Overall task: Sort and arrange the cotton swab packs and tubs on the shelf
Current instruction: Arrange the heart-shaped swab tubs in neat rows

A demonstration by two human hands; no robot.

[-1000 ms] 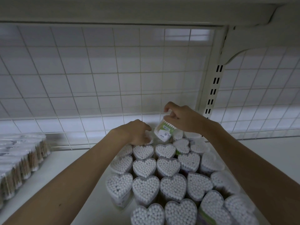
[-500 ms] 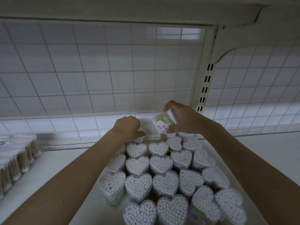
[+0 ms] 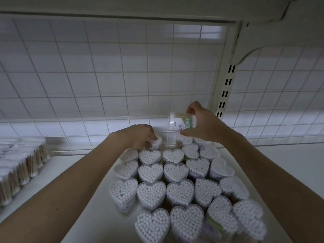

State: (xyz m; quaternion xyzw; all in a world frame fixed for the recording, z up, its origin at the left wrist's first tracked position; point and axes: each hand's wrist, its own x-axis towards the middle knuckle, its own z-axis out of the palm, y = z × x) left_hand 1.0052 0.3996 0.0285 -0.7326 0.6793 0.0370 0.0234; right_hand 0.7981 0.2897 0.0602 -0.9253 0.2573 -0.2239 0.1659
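Several heart-shaped clear tubs of cotton swabs [image 3: 177, 190] stand in rows on the white shelf [image 3: 91, 216]. My right hand [image 3: 201, 125] holds one tub [image 3: 182, 121] lifted and tipped on its side above the back row, its label and barcode facing me. My left hand [image 3: 140, 136] rests at the back left of the group, fingers closed on the top of a tub [image 3: 157, 142] that stands against the wire grid.
A wire grid back panel [image 3: 105, 76] closes the rear. A slotted upright post [image 3: 226, 88] stands at the back right. Wrapped packs of wooden-stick swabs [image 3: 19, 169] lie at the left edge. Another shelf [image 3: 140, 6] hangs overhead.
My right hand has raised its tub higher and turned it onto its side. My left hand stays at the back-left tub. The view has tilted so the tub rows sit lower.
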